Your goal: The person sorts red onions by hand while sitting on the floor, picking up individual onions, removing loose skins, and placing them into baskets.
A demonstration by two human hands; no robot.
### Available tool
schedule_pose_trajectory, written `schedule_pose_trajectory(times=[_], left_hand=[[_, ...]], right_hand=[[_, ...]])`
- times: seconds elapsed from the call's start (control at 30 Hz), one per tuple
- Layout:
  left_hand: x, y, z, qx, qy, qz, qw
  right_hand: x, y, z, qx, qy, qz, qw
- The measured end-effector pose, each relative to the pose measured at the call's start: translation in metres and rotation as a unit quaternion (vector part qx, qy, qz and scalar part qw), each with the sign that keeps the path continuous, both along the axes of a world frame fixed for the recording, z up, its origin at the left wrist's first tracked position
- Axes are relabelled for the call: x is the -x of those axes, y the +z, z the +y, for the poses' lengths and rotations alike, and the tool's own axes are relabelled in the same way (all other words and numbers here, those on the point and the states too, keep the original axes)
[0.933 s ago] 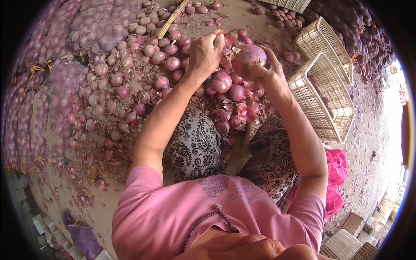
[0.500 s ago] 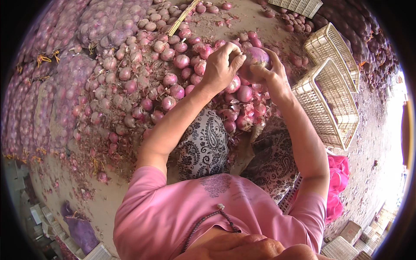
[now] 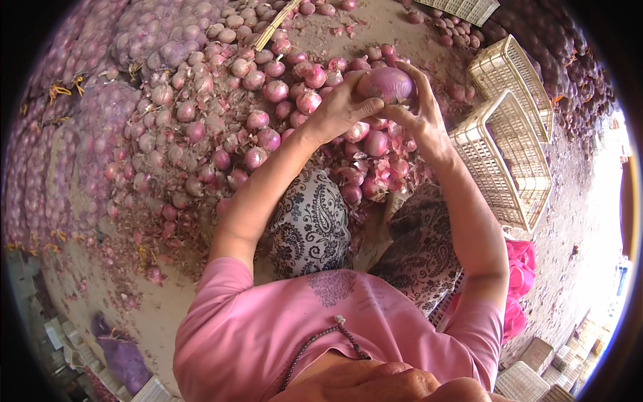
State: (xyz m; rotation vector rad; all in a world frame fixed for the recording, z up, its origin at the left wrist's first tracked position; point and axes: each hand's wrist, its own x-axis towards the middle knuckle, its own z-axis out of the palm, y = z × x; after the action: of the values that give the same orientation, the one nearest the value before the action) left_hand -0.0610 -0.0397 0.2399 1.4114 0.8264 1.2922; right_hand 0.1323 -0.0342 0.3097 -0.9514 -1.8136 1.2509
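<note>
A large red onion is held up between both my hands, over a heap of loose red onions. My left hand is closed round its left side, the thumb below it. My right hand grips its right side, fingers curled over the far edge. The onion's skin looks smooth and purple with a paler streaked patch. Below my wrists lie more onions and papery peeled skins, close to my patterned trouser legs.
Two cream plastic crates lie tipped at my right, another crate beyond. Stacked mesh sacks of onions line the left; more sacks stand far right. A straw bundle lies across the far onions. Pink cloth sits by my right elbow.
My left hand has moved from pinching at the onion's near left side to wrapping round it. The onion has turned and shows more of its streaked side.
</note>
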Motion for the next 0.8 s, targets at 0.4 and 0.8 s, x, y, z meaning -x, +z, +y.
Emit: schedule_pose_trajectory(times=[0.4,0.8], left_hand=[[0.008,0.024,-0.014,-0.309,0.149,0.225,0.912],[0.023,0.012,-0.013,-0.238,0.136,0.15,0.95]], right_hand=[[0.0,-0.012,0.014,0.407,0.063,0.306,0.859],[0.002,-0.01,0.015,0.348,0.113,0.348,0.863]])
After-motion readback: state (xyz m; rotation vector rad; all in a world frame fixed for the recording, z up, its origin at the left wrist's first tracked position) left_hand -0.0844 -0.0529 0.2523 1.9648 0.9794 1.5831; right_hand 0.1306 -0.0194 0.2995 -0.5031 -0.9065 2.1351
